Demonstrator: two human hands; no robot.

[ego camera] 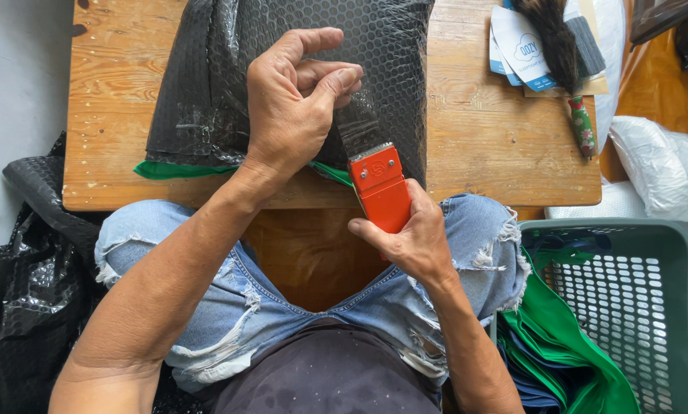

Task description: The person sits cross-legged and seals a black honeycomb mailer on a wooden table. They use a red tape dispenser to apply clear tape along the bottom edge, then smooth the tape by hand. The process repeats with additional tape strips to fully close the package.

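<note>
A wooden table [482, 138] carries a black bubble-wrapped parcel [229, 69] with green cloth [167, 169] peeking out at its near edge. The left hand [294, 103] pinches a strip of clear tape [357, 123] that runs far-to-near into the orange tape cutter [380, 188], gripped by the right hand [409, 238] just nearer. A brush [562, 54] lies far right; a green basket [628, 307] sits near right.
</note>
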